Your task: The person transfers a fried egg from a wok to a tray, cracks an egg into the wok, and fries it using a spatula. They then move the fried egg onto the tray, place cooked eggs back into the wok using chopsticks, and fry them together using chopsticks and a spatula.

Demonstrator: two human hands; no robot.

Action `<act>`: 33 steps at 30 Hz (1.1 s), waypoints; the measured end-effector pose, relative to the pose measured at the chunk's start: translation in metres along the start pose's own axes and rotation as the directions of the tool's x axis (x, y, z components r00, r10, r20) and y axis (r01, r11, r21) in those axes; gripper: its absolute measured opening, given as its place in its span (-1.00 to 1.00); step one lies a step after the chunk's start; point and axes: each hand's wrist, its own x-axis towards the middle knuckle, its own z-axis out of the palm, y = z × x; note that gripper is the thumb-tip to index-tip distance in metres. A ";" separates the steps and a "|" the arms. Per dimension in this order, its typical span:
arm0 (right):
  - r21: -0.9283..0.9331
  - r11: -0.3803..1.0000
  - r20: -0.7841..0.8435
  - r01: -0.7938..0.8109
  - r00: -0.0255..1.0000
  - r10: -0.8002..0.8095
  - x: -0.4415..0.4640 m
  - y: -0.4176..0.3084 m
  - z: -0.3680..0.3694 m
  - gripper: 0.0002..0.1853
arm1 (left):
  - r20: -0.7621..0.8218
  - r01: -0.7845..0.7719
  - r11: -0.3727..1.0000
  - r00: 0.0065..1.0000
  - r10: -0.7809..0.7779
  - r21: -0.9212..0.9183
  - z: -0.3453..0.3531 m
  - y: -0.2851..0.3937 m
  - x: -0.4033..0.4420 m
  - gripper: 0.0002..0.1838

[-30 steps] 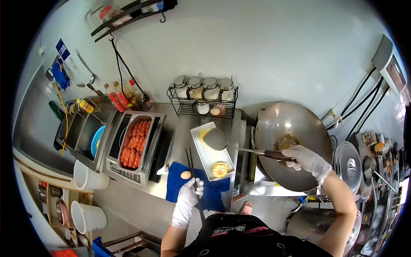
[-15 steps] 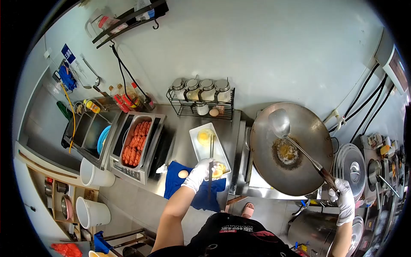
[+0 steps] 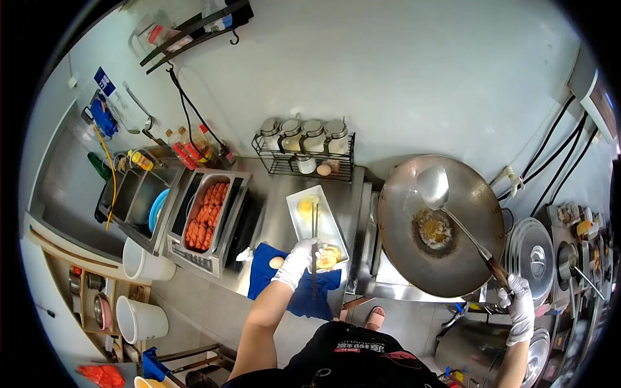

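In a white glove, my left hand [image 3: 300, 261] is closed on a pair of chopsticks [image 3: 315, 223], whose tips are over a white rectangular plate [image 3: 331, 240]. Cooked eggs lie at both ends of that plate: one fried egg [image 3: 307, 207] at the far end, more egg [image 3: 328, 257] at the near end. My gloved right hand [image 3: 519, 301] grips the wooden handle of a metal wok spatula [image 3: 435, 184]. Its blade is inside the large wok [image 3: 404, 255], above and behind another egg [image 3: 435, 230] frying at the bottom.
A whole egg [image 3: 277, 262] rests on a blue cloth [image 3: 310, 301] at the counter's front edge. Behind the plate stands a rack of seasoning jars [image 3: 313, 136]. Left is a tray of red sausages [image 3: 206, 216]; pot lids [image 3: 529, 255] stand right of the wok.
The spatula blade has shifted right within the wok. My left hand and the chopsticks have moved slightly left, with the chopsticks now pointing straighter ahead.
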 end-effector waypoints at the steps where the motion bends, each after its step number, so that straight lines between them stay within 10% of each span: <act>1: -0.005 1.000 -0.012 0.026 1.000 -0.026 0.002 0.007 -0.007 -0.70 | -0.063 -0.024 1.000 0.998 0.024 -0.001 0.001 -0.001 0.002 -0.78; 5: -0.290 0.956 -0.094 0.030 0.994 -0.059 -0.013 -0.001 -0.025 -0.62 | 0.122 0.006 0.998 0.993 0.002 -0.068 -0.020 -0.006 0.025 -0.76; 7: -0.683 0.686 -0.199 0.251 0.840 -0.505 -0.003 0.052 -0.068 -0.54 | 0.082 0.011 0.994 0.997 -0.002 -0.104 -0.007 0.000 0.003 -0.77; 9: -0.603 0.747 -0.131 0.280 0.889 -0.438 0.000 0.050 -0.091 -0.49 | 0.096 0.008 0.985 0.995 0.009 -0.174 0.003 0.003 -0.023 -0.79; 11: -0.895 0.327 0.008 0.304 0.744 -0.668 0.004 0.060 -0.119 -0.45 | 0.087 -0.018 0.996 0.996 0.026 -0.092 -0.001 0.004 -0.033 -0.81; 14: -0.977 0.049 0.101 0.209 0.649 -0.754 0.012 0.072 -0.149 -0.44 | 0.002 -0.132 0.991 0.991 0.132 -0.008 0.020 -0.004 -0.070 -0.79; 25: -0.990 0.138 -0.110 -0.001 0.606 -0.788 0.109 0.167 -0.244 -0.59 | -0.033 -0.281 0.953 0.958 0.286 0.115 0.029 -0.042 -0.110 -0.71; 30: -0.988 0.156 -0.137 0.009 0.434 -0.890 0.154 0.185 -0.246 -0.80 | -0.055 -0.290 0.956 0.955 0.293 0.054 0.008 -0.051 -0.113 -0.75; 33: -0.949 0.298 -0.175 0.101 0.618 -0.766 0.153 0.174 -0.241 -0.87 | -0.017 -0.291 0.957 0.957 0.291 -0.006 -0.007 -0.050 -0.121 -0.77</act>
